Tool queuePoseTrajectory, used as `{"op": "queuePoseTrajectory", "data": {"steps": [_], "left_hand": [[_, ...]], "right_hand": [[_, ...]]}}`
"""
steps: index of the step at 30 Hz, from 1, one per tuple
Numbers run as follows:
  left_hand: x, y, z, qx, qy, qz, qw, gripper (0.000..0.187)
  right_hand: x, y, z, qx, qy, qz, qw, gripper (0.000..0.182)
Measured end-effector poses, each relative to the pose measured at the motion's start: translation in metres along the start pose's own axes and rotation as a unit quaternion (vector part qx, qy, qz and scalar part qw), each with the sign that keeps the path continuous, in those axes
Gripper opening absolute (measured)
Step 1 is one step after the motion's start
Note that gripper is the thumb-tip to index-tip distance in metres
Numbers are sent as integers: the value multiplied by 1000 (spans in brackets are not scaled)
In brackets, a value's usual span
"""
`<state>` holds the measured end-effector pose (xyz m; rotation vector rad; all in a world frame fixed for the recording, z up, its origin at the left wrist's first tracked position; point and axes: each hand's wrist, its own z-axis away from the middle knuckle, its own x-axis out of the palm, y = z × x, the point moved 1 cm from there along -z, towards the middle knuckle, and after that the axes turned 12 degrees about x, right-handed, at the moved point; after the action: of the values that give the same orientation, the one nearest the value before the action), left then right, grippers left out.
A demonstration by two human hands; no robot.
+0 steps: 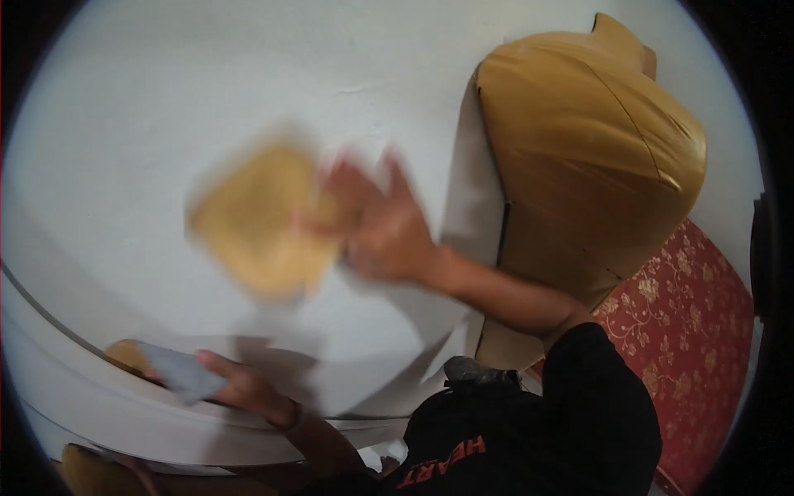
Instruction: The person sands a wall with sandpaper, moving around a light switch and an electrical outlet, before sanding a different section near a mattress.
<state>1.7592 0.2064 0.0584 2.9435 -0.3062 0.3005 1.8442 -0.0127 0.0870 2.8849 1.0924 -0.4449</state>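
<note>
Right hand (387, 236): fingers spread and motion-blurred, can't tell if they grip or have released the yellow piece (263, 219). That piece is flat, roughly square, blurred too, right at the fingertips, over the white surface (149, 107). Left hand (248, 388): thumb and fingers closed on a flat grey piece (182, 372), tilted, with a tan round-ended part (128, 355) showing at its far end; can't tell if the two are joined. Left wrist has a dark band (293, 415). Black shirt (529, 438) with red lettering (445, 463) at bottom of view. Glossy gold-covered seat (587, 132) to the right, beside the white surface. Red floral fabric (678, 331) just beside the seat, toward the lower right
</note>
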Motion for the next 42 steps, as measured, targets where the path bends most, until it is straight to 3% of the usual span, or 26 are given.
{"op": "queuePoseTrajectory", "data": {"steps": [2,4,6,7,8,9,11,12,13,15,16,18,19,20,22,23,25,27,29,31,32,35,36,37,40,42], "left_hand": [[2,2,-24,-234,-29,122,964,56],[15,30,-44,-26,-55,-25,998,58],[23,34,-25,24,-118,-157,980,58],[23,39,-13,85,-132,-148,976,57],[18,26,4,67,-116,-114,984,58],[9,9,29,49,-100,-78,991,58],[-21,-29,104,-232,-123,63,963,58],[-21,-19,120,-269,-69,44,960,55],[-23,-4,133,-307,-12,24,951,53],[-18,3,140,-295,4,62,954,54],[-14,6,138,-280,19,98,955,56],[-9,5,104,-247,-15,89,965,59],[-5,8,80,-215,-47,80,972,62],[1,22,54,-231,-16,65,971,58],[3,28,26,-239,16,41,970,54],[2,21,17,-198,0,51,979,53],[-3,11,20,-157,-22,55,986,51],[-11,-12,58,-132,-28,5,991,42],[-22,-33,110,-36,-42,-59,997,45],[-18,-25,113,-65,-32,-38,997,47],[-16,-21,114,-91,-28,-19,995,48],[-19,-10,113,-163,-27,34,986,53],[-21,-8,110,-186,-27,51,981,55],[-21,-10,104,-184,-32,51,981,55],[-16,-16,71,-161,28,11,987,51],[-4,15,39,14,-27,-109,994,50]], "right_hand": [[-17,36,-52,131,162,71,975,35],[-31,83,-80,182,179,-99,962,43],[-25,67,-71,159,217,-74,960,40],[-24,61,-65,126,261,-46,956,39],[-11,63,-40,127,256,-32,958,42],[-6,60,-8,127,189,-9,974,42],[9,72,74,191,157,-26,969,42],[19,84,123,241,145,-65,957,45],[38,84,175,396,150,-46,905,48],[44,83,229,499,-13,63,864,51],[37,78,212,500,-13,63,863,51],[26,74,165,318,96,-60,941,58],[32,76,146,320,140,-82,933,62],[34,80,130,322,184,-108,922,67],[15,79,88,287,168,-120,935,67],[10,73,78,290,166,-127,934,67],[8,67,72,416,158,-105,889,70],[17,72,97,440,163,-133,873,72],[20,73,119,454,172,-157,860,75],[16,66,135,479,25,-210,852,79],[17,67,134,479,26,-207,853,79],[13,55,115,503,94,-194,837,78],[12,56,106,547,117,-227,797,77],[14,56,101,589,140,-259,753,77],[28,54,105,611,199,-203,739,61],[28,23,103,341,104,-114,927,54]]}}
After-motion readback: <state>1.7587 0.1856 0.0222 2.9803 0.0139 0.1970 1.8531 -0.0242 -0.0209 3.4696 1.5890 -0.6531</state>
